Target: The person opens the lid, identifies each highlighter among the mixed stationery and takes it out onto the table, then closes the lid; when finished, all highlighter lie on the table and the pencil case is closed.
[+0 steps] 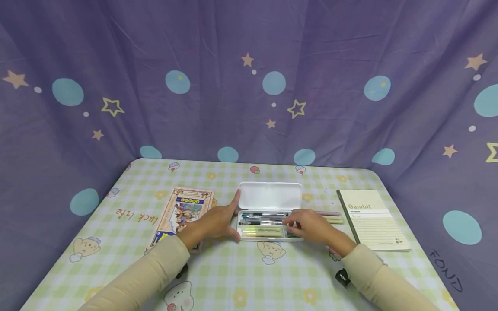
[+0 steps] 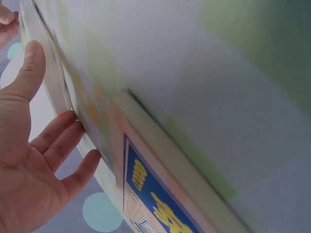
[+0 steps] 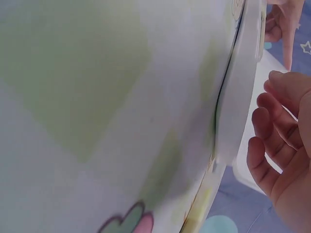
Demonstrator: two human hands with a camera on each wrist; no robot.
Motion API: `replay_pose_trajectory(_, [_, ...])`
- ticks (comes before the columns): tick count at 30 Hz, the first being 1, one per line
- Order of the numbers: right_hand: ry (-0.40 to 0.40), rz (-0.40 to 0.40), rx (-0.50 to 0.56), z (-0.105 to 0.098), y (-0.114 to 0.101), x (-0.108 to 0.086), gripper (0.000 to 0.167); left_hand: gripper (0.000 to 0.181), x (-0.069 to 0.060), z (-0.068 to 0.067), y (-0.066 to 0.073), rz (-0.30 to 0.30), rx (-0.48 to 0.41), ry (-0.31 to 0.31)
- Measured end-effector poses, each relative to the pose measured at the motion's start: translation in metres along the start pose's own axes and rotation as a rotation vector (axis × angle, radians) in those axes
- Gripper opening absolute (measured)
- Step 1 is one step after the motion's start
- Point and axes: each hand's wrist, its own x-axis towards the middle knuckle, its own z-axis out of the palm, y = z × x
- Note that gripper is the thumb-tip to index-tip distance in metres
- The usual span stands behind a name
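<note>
A white pencil case (image 1: 269, 239) lies with its lid (image 1: 270, 195) tipped back. Dark and clear pens (image 1: 262, 222) lie inside, beside a pale yellow packet or group of sticks (image 1: 262, 232). My left hand (image 1: 221, 219) is at the case's left side, thumb and fingers spread; the left wrist view also shows this hand (image 2: 29, 165) against the edge. Over the case's right end is my right hand (image 1: 311, 225), its fingers loosely bent near the pen ends. In the right wrist view, that hand (image 3: 289, 141) shows nothing held between its fingers.
An illustrated book (image 1: 186, 216) lies left of the case, partly behind my left arm. To the right are a pink pen (image 1: 330, 213), yellowish sticks (image 1: 335, 220) and a Gambit notebook (image 1: 373, 220). A purple curtain (image 1: 233, 39) hangs behind the checked tablecloth (image 1: 280, 276).
</note>
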Motion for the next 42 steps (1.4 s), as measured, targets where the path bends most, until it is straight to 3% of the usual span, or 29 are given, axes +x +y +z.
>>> replay_pose_trajectory(10, [-0.033,-0.028,0.016,0.008,-0.016,0.009,0.017,0.149,0.000,0.002,-0.002,-0.004,-0.004,0.003])
replay_pose_trajectory(23, [-0.057,-0.038,-0.109,0.015,-0.023,0.008,0.025,0.149,0.001,0.001,-0.002,0.001,-0.002,0.001])
replay_pose_trajectory(42, [-0.048,-0.052,-0.050,0.017,-0.024,0.008,0.019,0.149,0.000,0.002,-0.002,0.000,0.006,0.004])
